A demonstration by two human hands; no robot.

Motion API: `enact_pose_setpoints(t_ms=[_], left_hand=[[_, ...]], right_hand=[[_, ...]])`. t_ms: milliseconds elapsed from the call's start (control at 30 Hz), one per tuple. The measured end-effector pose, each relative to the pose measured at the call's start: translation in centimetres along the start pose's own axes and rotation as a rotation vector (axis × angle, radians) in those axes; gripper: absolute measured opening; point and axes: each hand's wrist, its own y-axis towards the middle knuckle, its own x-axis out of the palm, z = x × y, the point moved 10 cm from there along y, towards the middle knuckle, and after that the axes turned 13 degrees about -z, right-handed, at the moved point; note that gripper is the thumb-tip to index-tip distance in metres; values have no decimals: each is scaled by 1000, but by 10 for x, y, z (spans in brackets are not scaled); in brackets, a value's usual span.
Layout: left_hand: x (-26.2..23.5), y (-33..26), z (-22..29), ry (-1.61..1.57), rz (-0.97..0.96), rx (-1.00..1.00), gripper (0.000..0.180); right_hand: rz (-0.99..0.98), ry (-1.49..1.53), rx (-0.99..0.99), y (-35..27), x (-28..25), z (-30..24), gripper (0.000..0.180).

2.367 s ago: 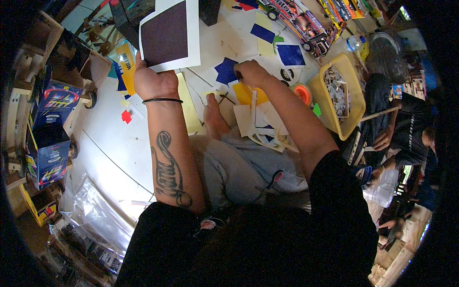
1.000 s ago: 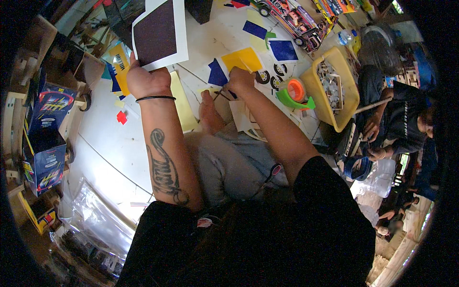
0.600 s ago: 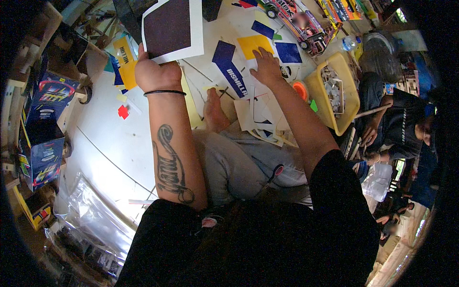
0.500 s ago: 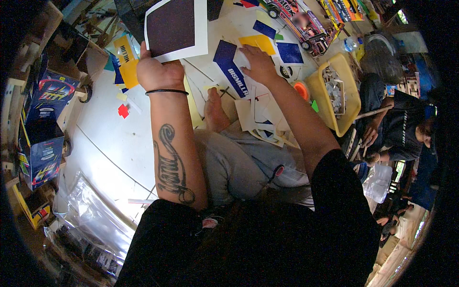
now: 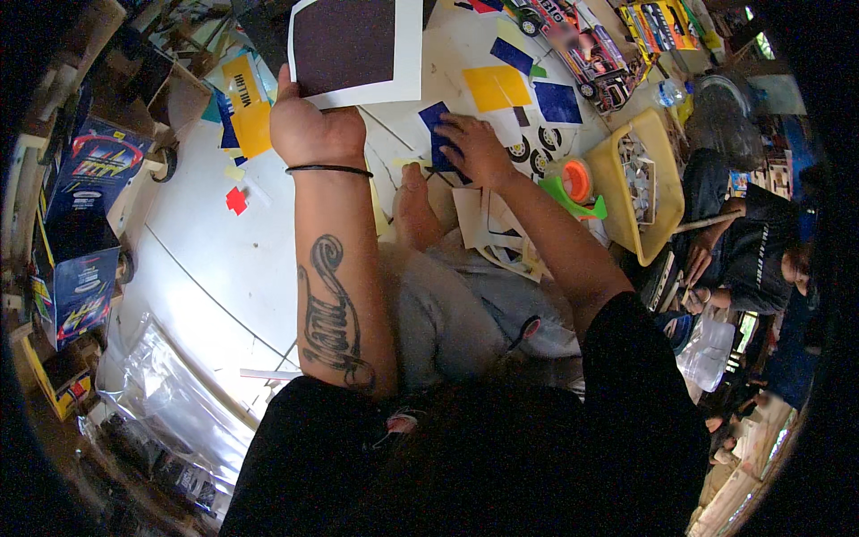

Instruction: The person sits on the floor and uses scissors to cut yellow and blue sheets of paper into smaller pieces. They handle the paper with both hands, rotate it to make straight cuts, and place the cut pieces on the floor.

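My left hand (image 5: 309,130) grips the lower edge of a white sheet with a large dark square (image 5: 353,46) and holds it up over the white floor. My right hand (image 5: 470,148) lies flat on a dark blue cut-out piece (image 5: 437,123) on the floor, fingers pressing on it. My bare foot (image 5: 413,201) rests just beside it. A yellow paper square (image 5: 497,87) and another blue square (image 5: 557,102) lie a little beyond my right hand.
A yellow tray (image 5: 658,192) with small parts stands at the right, with an orange tape roll (image 5: 577,179) and green dispenser next to it. Printed boxes (image 5: 80,228) stack up at the left. Another person (image 5: 743,255) sits at the right. Clear plastic bags (image 5: 170,394) lie lower left.
My right hand picked up the blue piece, carried it nearer and now presses it down on the floor. My left hand raised the dark-square sheet higher.
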Motion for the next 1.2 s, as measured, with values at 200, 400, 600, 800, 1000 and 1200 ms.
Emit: enact_pose_setpoints(t_ms=[200,400,600,800,1000,1200], left_hand=[[5,-6,8,62,4,55,30],[0,-1,5,33,29,33,31],[2,-1,8,48,2,36,32],[3,2,17,30,-43,63,30],[-3,5,33,11,-8,151,28],[-5,6,27,17,-13,113,28]], right_hand=[[-207,-119,-71,50,-14,5,79],[-434,-118,56,64,1,21,80],[-410,124,39,51,-3,42,48],[-196,666,152,34,-72,79,32],[114,872,113,5,-140,93,45],[76,802,223,23,-67,102,62]])
